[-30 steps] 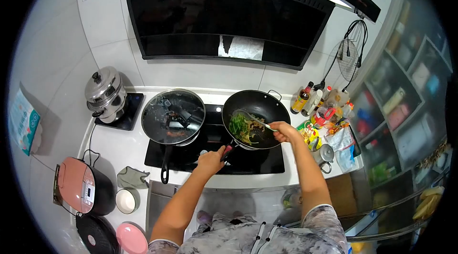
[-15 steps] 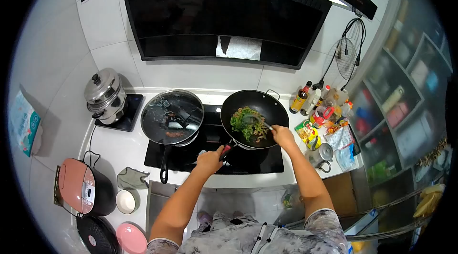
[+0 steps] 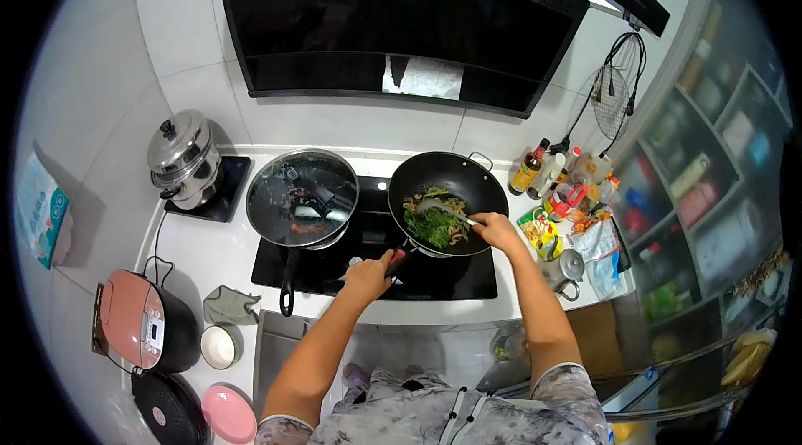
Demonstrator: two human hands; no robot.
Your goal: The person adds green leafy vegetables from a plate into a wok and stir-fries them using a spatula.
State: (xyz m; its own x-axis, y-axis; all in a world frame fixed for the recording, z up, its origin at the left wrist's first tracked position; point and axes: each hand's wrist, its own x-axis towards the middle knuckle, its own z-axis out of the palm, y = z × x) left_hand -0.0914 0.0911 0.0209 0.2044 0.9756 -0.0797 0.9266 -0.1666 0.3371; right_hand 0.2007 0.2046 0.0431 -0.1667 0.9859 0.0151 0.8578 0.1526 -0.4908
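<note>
A black wok (image 3: 480,186) sits on the right side of the cooktop (image 3: 351,282). Chopped greens with browned pieces (image 3: 434,223) lie in its bottom. My left hand (image 3: 368,275) is closed around the wok's red and black handle (image 3: 398,259). In my right hand (image 3: 496,230) is a spatula (image 3: 443,208), gripped by its handle, its head down among the food. Left of the wok stands a frying pan (image 3: 290,274) under a glass lid (image 3: 284,186), its black handle pointing toward me.
Sauce bottles (image 3: 526,167), seasoning packets (image 3: 541,232) and a metal pitcher (image 3: 565,268) crowd the right counter. At left are a steamer pot (image 3: 185,157), a rice cooker (image 3: 134,320), a grey cloth (image 3: 231,305), a white bowl (image 3: 219,347) and a pink plate (image 3: 229,413). A range hood (image 3: 401,19) hangs above.
My right hand has shifted slightly left with the spatula, whose head now shows more above the greens. The greens are turned over and lie lower in the wok. My left hand keeps its grip.
</note>
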